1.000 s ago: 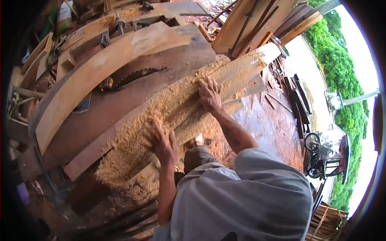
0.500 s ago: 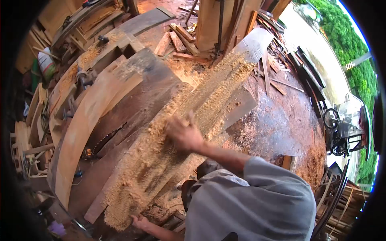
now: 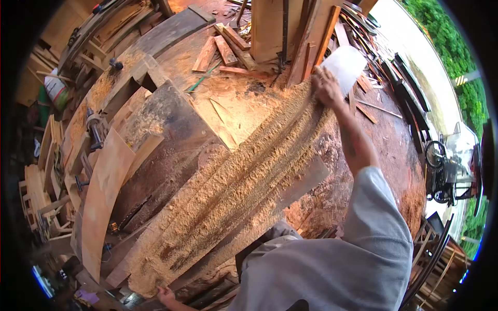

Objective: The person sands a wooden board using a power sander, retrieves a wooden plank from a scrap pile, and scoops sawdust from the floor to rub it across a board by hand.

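A long wooden board (image 3: 233, 181), thickly covered in sawdust, runs diagonally from the lower left to the upper right. Its far tip (image 3: 348, 67) is pale and mostly bare. Across the board near that tip lies my right hand (image 3: 327, 88), with its fingers bent over the far edge. At the opposite end, my left hand (image 3: 166, 296) pinches the near corner; part of it is hidden below the board's edge. Ridges and grooves of loose sawdust run along the board's length between my hands.
Left of the board are a curved wooden piece (image 3: 106, 202) and a metal clamp (image 3: 95, 127). Offcuts (image 3: 225, 51) lie on the floor ahead, near upright planks (image 3: 270, 31). A motorbike (image 3: 448, 160) stands at the right.
My right hand has moved from the middle of the board up to its far end. The board has shifted slightly, while my left hand stays at the near corner.
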Demonstrator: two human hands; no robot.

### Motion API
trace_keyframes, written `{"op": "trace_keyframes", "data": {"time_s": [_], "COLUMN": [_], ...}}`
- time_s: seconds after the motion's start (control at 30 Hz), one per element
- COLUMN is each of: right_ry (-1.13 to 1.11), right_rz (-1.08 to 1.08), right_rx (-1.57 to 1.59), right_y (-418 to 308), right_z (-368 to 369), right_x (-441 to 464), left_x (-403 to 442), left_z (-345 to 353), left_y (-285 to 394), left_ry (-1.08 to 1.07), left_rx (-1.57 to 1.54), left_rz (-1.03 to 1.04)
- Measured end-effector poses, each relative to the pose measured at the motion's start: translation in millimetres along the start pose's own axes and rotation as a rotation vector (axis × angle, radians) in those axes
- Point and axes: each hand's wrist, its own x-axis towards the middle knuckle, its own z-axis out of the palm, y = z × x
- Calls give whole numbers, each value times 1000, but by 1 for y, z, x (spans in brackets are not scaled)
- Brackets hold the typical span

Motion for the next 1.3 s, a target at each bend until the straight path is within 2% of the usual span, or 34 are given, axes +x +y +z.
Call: {"op": "trace_keyframes", "data": {"time_s": [0.03, 0.07, 0.1, 0.13, 0.17, 0.2, 0.23, 0.3, 0.37, 0.43, 0.5, 0.53, 0.57, 0.6, 0.63, 0.67, 0.7, 0.73, 0.77, 0.8, 0.87, 0.9, 0.93, 1.0, 1.03, 1.07, 1.17, 1.2, 1.23, 1.27, 1.3], "right_ry": [-69, -10, 47, 35, 97, 169, -20, -198, -406, -105, -236, -264, -321, -386, -441, -400, -426, -412, -329, -35, -1, 92, 102, -137, -269, -313, -370, -332, -487, -423, -486], "right_rz": [-1, -52, -100, -106, -254, -402, -199, -223, -159, -586, -587, -642, -741, -849, -946, -978, -877, -881, -786, -828, -868, -838, -855, -382, -344, -509, -672, -739, -786, -957, -968], "right_rx": [-60, -163, -267, -266, -285, -307, 51, -8, 227, -131, 242, 275, 324, 392, 150, 114, 142, 95, 82, 50, -341, -573, -577, 144, 81, 55, 95, -61, -210, -142, -260], "right_y": [-6, 17, 44, 48, 48, 45, -22, -101, -177, -217, -308, -323, -340, -360, -358, -351, -337, -309, -290, -273, -193, -182, -201, -243, -302, -320, -464, -501, -557, -583, -633], "right_z": [-21, -2, 18, 28, 37, 39, 3, -25, -31, 46, 19, 13, 10, 10, 14, 7, 9, 20, 19, 19, 54, 59, 59, 47, 23, 35, 29, 44, 33, 56, 49], "right_x": [17, 40, 56, 52, 44, 41, 9, -49, -104, -170, -229, -243, -260, -280, -279, -269, -267, -257, -243, -227, -184, -173, -177, -197, -227, -242, -318, -337, -364, -387, -419], "left_x": [-1, -4, -5, 0, 3, 15, 31, 77, 106, 122, 107, 104, 104, 101, 103, 103, 102, 106, 108, 106, 95, 90, 87, 84, 83, 90, 97, 96, 92, 88, 82], "left_z": [-6, -3, 7, 13, 9, 12, 20, -6, -40, -85, -12, -31, -49, -44, -49, -45, -40, -45, -51, -56, -37, -33, -29, -22, -15, -28, -31, -28, -27, -32, -37], "left_y": [-2, -3, 3, 8, 6, 20, 41, 165, 296, 410, 408, 446, 474, 468, 454, 430, 398, 357, 314, 271, 165, 120, 82, 29, 10, 20, 23, 20, 17, 11, 3], "left_ry": [-132, -257, -257, -35, 188, 265, 236, 96, -73, -233, -226, -72, -121, -118, -104, -127, -144, -124, -214, -298, -151, -102, -55, -61, -71, -90, -72, -19, -28, 44, 126], "left_rx": [-526, -1053, -1049, -1021, -979, -848, -683, -391, -237, -147, 194, -244, -269, -251, -124, -93, -76, -37, -188, -361, -533, -428, -324, -272, -213, -280, -296, -408, -439, -544, -640], "left_rz": [-417, -835, -852, -928, -990, -960, -870, -611, -448, -533, -240, -179, -63, 146, 276, 160, 57, -29, -259, -471, -622, -679, -732, -693, -635, -638, -545, -468, -462, -400, -346]}}
